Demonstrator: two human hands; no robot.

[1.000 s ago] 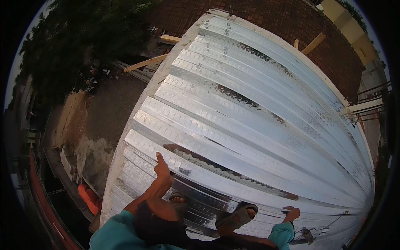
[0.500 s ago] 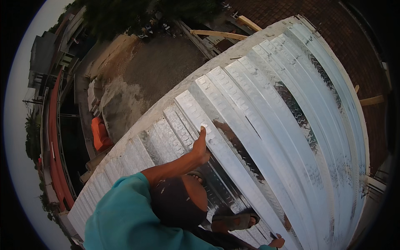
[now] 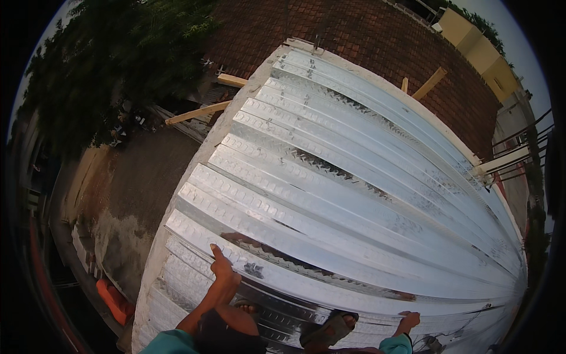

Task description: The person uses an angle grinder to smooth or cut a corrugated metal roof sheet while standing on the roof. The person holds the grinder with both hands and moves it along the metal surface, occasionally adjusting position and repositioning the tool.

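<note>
Ribbed silver metal deck sheets (image 3: 330,194) lie side by side with stamped dimples along the ribs. My left hand (image 3: 224,266) grips the long edge of a near sheet, thumb on top and fingers hidden beneath. Farther right along that edge, my right hand (image 3: 408,319) is closed on the sheet. My sandalled feet (image 3: 331,328) stand between the hands on the sheets, beside a dark gap. A small object with wires (image 3: 433,341) lies just right of my right hand.
A pale concrete edge (image 3: 154,265) borders the deck, with a drop to a dirt yard (image 3: 130,183) and orange tarp (image 3: 115,301). Wooden beams (image 3: 197,112) jut out beside it. Trees (image 3: 106,71), a tiled roof (image 3: 359,53), yellow building (image 3: 477,53) and beam (image 3: 504,159) lie beyond.
My view swung toward the left yard and back again, now slightly lower in frame than a second ago. Both hands stay on the same sheet edge.
</note>
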